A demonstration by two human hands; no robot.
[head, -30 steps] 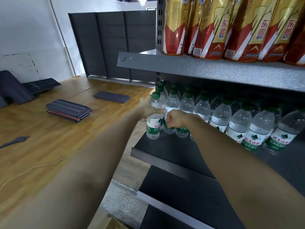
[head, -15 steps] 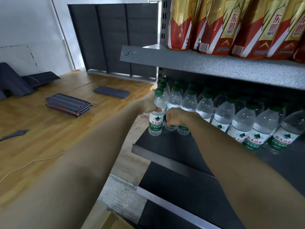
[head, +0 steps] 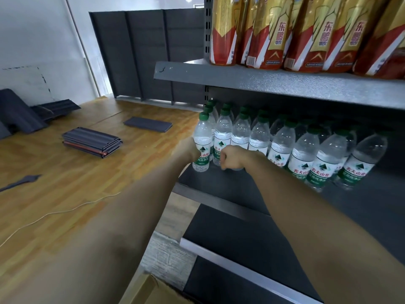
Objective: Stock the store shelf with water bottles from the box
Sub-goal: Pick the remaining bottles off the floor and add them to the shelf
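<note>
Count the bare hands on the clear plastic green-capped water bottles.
2. The left hand grips the leftmost front bottle on the grey metal shelf; the right hand grips its neighbour.

Even indoor light, fairly bright on the white wall [head: 32, 40] and wood floor [head: 65, 183], source probably overhead, fixture barely visible at top edge. Strong daylight leaks through the gap beside the dark panels [head: 149, 58], slightly blown out. Water bottles [head: 282, 145] sit in shade under the upper shelf [head: 285, 84]; back rows go murky. Soft sheen on the gold drink bottles [head: 269, 29], speckled shine on shelf edge. Wide-angle bending: shelves and bottles lean outward toward right edge. Both forearms [head: 109, 227] near the lens are soft, smeared. Overall mild compression blur.
</note>
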